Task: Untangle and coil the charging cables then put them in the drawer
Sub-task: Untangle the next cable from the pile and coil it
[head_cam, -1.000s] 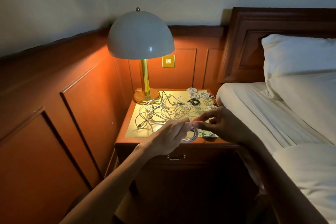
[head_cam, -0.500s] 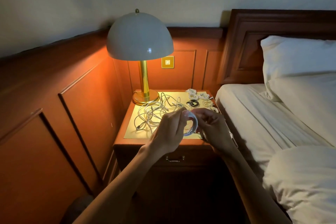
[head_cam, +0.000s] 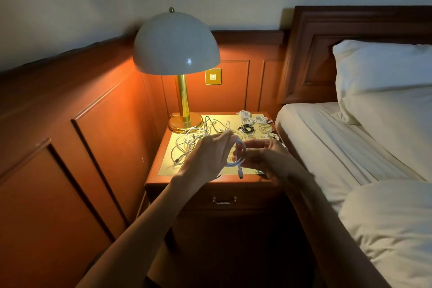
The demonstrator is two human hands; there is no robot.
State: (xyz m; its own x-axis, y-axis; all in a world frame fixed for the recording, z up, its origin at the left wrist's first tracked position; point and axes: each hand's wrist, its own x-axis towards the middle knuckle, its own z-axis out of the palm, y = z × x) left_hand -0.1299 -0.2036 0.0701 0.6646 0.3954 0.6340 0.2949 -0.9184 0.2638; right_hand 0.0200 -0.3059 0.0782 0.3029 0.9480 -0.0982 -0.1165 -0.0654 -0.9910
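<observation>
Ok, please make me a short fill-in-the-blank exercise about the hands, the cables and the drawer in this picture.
1. The left hand and the right hand hold a coiled ____ cable above the nightstand.
2. The drawer under them is ____.
3. The tangled cables lie beside the base of the ____.
4. Among the small coils at the back, the odd coil is ____, not white.
Missing words: white; closed; lamp; black.

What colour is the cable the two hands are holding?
White. The coiled cable shows best in the head view, the only view here.
</observation>
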